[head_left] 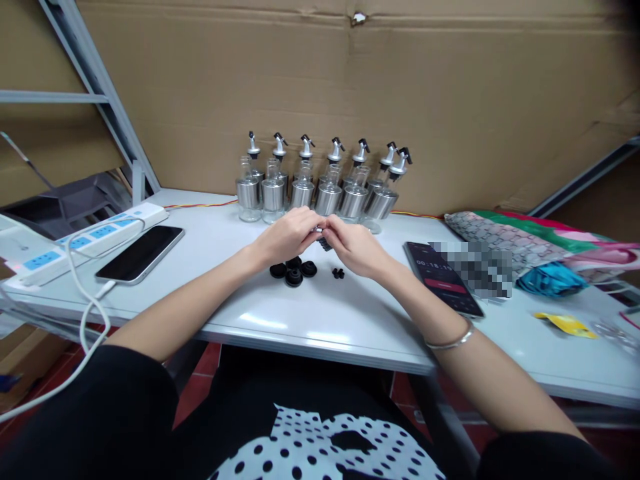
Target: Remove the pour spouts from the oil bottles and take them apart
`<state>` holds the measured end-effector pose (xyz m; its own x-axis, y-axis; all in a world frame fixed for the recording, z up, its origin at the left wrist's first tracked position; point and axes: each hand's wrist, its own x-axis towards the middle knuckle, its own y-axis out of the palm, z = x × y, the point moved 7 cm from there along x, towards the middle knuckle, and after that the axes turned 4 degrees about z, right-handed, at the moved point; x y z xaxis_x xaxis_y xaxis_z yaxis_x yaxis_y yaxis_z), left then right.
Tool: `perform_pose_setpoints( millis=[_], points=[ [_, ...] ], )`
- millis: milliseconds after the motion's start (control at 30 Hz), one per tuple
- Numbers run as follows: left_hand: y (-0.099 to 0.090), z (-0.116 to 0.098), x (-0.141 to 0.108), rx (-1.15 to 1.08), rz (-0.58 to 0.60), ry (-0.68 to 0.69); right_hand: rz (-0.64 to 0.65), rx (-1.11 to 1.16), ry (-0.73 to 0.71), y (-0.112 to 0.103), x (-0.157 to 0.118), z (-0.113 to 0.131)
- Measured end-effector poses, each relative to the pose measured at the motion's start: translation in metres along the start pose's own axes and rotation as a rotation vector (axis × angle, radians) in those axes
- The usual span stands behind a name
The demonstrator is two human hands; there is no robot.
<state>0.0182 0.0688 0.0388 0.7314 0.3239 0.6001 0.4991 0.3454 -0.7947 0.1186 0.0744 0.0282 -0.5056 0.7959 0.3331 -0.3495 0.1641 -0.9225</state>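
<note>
My left hand (294, 233) and my right hand (356, 248) meet above the table, fingers closed around a bottle pourer spout (325, 245). Only a bit of its silver metal and its black ribbed stopper show; the fingers cover the rest. Below my left hand lie several round black stopper-like pieces (294, 277) in a cluster. Under my right hand is a small group of tiny black parts (339, 273). Beyond the hands stand glass bottles with steel sleeves (303, 195); the front ones mostly have bare necks, while those behind carry silver pourers with black caps (336, 148).
On the left, a phone (143, 255) lies beside a white power strip (100, 233) with a white cable (90, 313). To the right are a phone with a timer (440, 280), a patterned bag (510, 243), blue crumpled plastic (550, 280) and a yellow packet (565, 325). Cardboard (350, 80) backs the table.
</note>
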Motion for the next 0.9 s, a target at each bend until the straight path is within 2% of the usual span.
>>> perform_pose_setpoints(
  millis=[233,400,500,900],
  points=[
    [-0.0095,-0.0034,0.0003,0.028,-0.106,0.036,0.008,0.109,-0.017,0.0003,-0.0002,0.0011],
    [-0.0047,-0.0024,-0.001,0.033,-0.09,0.058,-0.068,0.266,-0.033,-0.0048,0.0007,-0.0029],
    [-0.0053,-0.0032,-0.0023,0.046,-0.103,0.075,-0.066,0.347,-0.053,-0.0071,0.0005,-0.0021],
    [-0.0029,-0.0056,-0.0016,0.109,-0.076,0.118,-0.018,0.346,-0.025,-0.0047,0.002,-0.0046]
  ],
)
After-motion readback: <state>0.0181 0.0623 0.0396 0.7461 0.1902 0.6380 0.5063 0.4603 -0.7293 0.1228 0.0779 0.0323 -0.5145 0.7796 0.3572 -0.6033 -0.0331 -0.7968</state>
